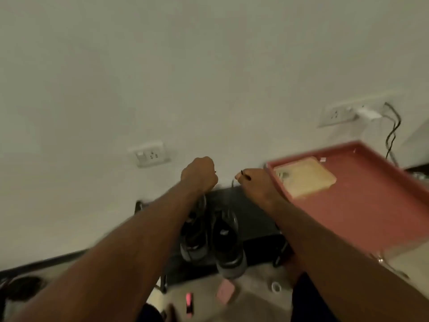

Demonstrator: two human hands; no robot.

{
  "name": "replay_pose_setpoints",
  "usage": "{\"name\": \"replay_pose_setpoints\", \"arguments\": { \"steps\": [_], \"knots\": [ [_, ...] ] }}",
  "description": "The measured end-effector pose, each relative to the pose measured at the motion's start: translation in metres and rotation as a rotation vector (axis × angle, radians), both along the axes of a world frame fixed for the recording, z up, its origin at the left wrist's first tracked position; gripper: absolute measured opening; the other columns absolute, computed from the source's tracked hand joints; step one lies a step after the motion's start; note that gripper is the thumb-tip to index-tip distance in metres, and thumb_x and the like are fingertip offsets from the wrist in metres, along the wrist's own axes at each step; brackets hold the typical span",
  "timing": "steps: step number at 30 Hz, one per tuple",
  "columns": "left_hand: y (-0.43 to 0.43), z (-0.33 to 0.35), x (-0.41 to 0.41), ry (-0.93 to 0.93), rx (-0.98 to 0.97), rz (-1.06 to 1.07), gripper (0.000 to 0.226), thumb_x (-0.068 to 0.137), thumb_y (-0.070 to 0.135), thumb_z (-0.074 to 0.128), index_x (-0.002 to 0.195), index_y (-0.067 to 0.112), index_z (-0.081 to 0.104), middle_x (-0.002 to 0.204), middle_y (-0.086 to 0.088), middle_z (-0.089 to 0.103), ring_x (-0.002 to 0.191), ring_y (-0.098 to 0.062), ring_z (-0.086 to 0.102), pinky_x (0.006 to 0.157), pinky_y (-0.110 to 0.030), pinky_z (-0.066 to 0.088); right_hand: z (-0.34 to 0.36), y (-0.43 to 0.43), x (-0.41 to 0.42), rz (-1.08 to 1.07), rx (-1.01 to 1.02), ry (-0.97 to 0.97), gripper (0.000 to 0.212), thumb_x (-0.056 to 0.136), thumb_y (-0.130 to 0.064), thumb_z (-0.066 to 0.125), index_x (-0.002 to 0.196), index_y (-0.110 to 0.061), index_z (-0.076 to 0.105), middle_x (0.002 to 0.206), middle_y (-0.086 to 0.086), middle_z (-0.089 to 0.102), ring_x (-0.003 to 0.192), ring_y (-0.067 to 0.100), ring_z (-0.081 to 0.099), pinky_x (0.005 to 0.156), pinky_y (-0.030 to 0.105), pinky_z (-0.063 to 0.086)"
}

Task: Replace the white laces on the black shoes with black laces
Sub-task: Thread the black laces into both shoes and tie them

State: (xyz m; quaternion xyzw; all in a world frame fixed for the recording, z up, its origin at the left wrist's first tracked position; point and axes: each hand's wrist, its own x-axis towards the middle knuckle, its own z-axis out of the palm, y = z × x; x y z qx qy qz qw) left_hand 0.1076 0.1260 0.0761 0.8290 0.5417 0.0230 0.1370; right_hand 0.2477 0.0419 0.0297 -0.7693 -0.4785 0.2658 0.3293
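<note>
Two black shoes stand side by side on a low black stand (253,219): the left shoe (193,238) partly behind my left forearm, the right shoe (227,242) nearer me. Both arms are stretched out and raised above them. My left hand (199,175) is curled into a fist around one end of a black lace, whose tip pokes out at the right of the fist. My right hand (253,182) pinches the other black lace end (245,175). A thin dark strand runs from my right hand down toward the shoes. No white lace is visible.
A red tray (371,201) with a tan board (304,177) sits to the right. Wall sockets (151,155) and a plugged charger (369,113) with a cable are on the white wall. Small pink items (224,292) and a white ring (276,287) lie on the floor.
</note>
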Motion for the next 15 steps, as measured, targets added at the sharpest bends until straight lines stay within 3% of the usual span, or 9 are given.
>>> {"name": "replay_pose_setpoints", "arguments": {
  "steps": [2,4,7,10,13,15],
  "knots": [
    [-0.003,-0.050,-0.001,0.044,-0.079,-0.014,0.018,0.088,0.019,0.057,0.098,0.008,0.066,0.103,-0.011,0.067,0.098,-0.032,0.064,0.081,-0.038,0.053,-0.058,-0.008,-0.006,0.021,-0.107,0.054,0.039,0.098,-0.024,0.056,0.060,-0.014,0.057,0.077,0.014,0.066,0.077,0.031,0.062,0.072,0.037,0.046],
    [-0.005,-0.091,-0.003,0.075,-0.132,-0.045,0.019,0.090,0.019,0.054,0.095,0.010,0.070,0.095,-0.011,0.069,0.091,-0.032,0.067,0.079,-0.043,0.057,-0.104,-0.015,-0.014,-0.020,-0.148,0.144,0.046,0.094,-0.020,0.061,0.050,-0.018,0.047,0.062,0.009,0.058,0.066,0.028,0.059,0.067,0.035,0.045],
    [-0.004,-0.137,-0.002,0.132,-0.139,-0.077,0.021,0.092,0.019,0.052,0.088,0.010,0.071,0.090,-0.011,0.070,0.083,-0.032,0.066,0.070,-0.041,0.055,-0.153,-0.016,-0.021,-0.063,-0.166,0.156,0.055,0.095,-0.018,0.063,0.047,-0.019,0.037,0.049,-0.003,0.038,0.049,0.012,0.039,0.055,0.028,0.030],
    [0.004,-0.166,0.002,0.234,-0.117,-0.109,0.022,0.096,0.020,0.052,0.106,0.013,0.070,0.106,-0.011,0.068,0.094,-0.034,0.064,0.075,-0.042,0.052,-0.173,0.002,-0.022,-0.062,-0.176,0.124,0.055,0.097,-0.020,0.061,0.048,-0.018,0.036,0.050,-0.002,0.037,0.050,0.014,0.038,0.051,0.029,0.023],
    [0.014,-0.181,0.007,0.291,-0.115,-0.094,0.020,0.096,0.021,0.052,0.108,0.013,0.066,0.105,-0.012,0.065,0.092,-0.034,0.063,0.070,-0.039,0.046,-0.180,0.029,-0.020,-0.039,-0.162,0.180,0.050,0.099,-0.021,0.061,0.052,-0.007,0.051,0.055,0.011,0.052,0.053,0.020,0.048,0.056,0.032,0.036],
    [0.018,-0.187,0.008,0.300,-0.117,-0.069,0.019,0.095,0.021,0.053,0.106,0.012,0.065,0.103,-0.012,0.065,0.091,-0.034,0.063,0.070,-0.039,0.046,-0.186,0.042,-0.022,-0.029,-0.166,0.211,0.038,0.098,-0.022,0.064,0.070,0.003,0.069,0.072,0.019,0.067,0.066,0.027,0.063,0.065,0.037,0.051]
  ]
}}
